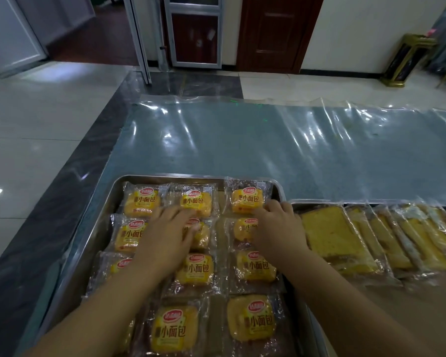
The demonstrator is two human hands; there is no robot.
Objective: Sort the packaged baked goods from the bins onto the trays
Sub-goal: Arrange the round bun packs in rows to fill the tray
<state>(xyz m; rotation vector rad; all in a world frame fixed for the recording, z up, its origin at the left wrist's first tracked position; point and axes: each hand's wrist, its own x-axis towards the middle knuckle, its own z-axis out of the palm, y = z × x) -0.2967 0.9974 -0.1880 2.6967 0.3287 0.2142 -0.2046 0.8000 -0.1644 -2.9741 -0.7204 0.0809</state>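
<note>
A metal tray [106,222] on the left holds several small yellow bread packets in three columns. My left hand [165,235] lies flat on the middle column, fingertips touching the packet in the far row [198,202]. My right hand [278,228] rests on the right column, fingers curled at the near edge of the far right packet [246,199] and over the packet below it [242,229]. Whether either hand grips a packet is unclear. A second tray [317,201] on the right holds several wrapped yellow cake slices [332,238] laid side by side.
Both trays sit on a table covered with clear plastic sheeting [268,143]. A dark marble counter edge [70,181] runs along the left. Beyond it are tiled floor, doors and a gold-and-black stand [407,60] at the far right.
</note>
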